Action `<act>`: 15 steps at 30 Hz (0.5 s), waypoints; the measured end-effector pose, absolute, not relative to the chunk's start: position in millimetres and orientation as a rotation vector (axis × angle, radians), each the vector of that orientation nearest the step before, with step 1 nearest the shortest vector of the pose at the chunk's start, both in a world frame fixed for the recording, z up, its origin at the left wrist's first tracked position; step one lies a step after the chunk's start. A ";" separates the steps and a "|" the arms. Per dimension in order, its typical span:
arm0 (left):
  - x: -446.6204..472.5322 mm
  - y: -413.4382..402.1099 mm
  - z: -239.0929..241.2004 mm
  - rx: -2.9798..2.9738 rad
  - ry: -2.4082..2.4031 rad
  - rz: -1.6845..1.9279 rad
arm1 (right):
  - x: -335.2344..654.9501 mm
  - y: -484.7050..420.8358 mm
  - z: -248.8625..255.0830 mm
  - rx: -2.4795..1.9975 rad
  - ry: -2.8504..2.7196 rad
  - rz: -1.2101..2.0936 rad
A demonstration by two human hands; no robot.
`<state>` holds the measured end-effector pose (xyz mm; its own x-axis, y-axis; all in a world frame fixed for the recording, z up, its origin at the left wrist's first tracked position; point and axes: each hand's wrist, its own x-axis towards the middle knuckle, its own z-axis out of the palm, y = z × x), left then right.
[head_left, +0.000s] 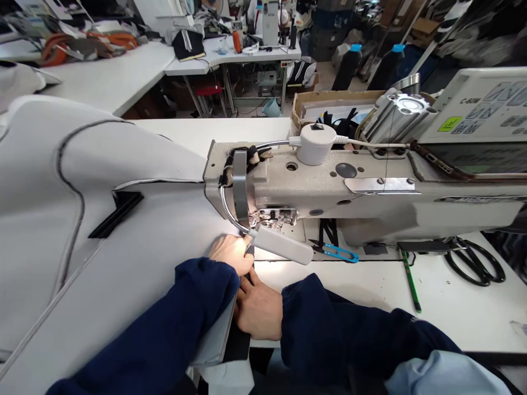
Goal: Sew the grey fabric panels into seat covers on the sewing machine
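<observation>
My left hand (231,253) lies on the edge of a large pale grey sheet of material (156,236), close to the needle area of a sewing machine (280,181). Its fingers are bent and pressed together on that edge, their tips partly hidden by the machine's lamp (284,245). Just nearer to me, my right hand (260,310) is closed on a black strip (237,343) that runs along the sheet's edge. Its thumb and forefinger almost touch my left hand. A black flap (116,214) sticks up from the sheet on the left.
Blue thread snips (341,253) rest beside the machine bed. Farther right lie a green pencil (410,282) and black-handled scissors (475,263). Behind the machine stands a cardboard box (337,97), with a control panel (481,109) at right. Another worktable (214,60) stands beyond.
</observation>
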<state>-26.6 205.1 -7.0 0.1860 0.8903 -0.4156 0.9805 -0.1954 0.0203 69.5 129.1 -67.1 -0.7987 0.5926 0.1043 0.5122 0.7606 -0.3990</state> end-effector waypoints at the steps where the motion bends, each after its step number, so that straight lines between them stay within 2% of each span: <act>1: -26.3 204.5 -6.6 2.184 1.783 -0.474 | 71.2 130.2 -64.7 -0.888 -2.746 0.516; 8: -27.5 210.6 -2.2 2.187 1.720 -0.464 | 76.7 138.6 -60.1 -0.888 -2.786 0.443; 12: -33.7 186.2 5.4 2.053 1.724 -0.514 | 76.5 131.2 -63.3 -0.905 -2.779 0.384; 15: -36.0 160.7 2.2 1.913 1.752 -0.392 | 78.5 117.9 -66.9 -0.910 -2.771 0.355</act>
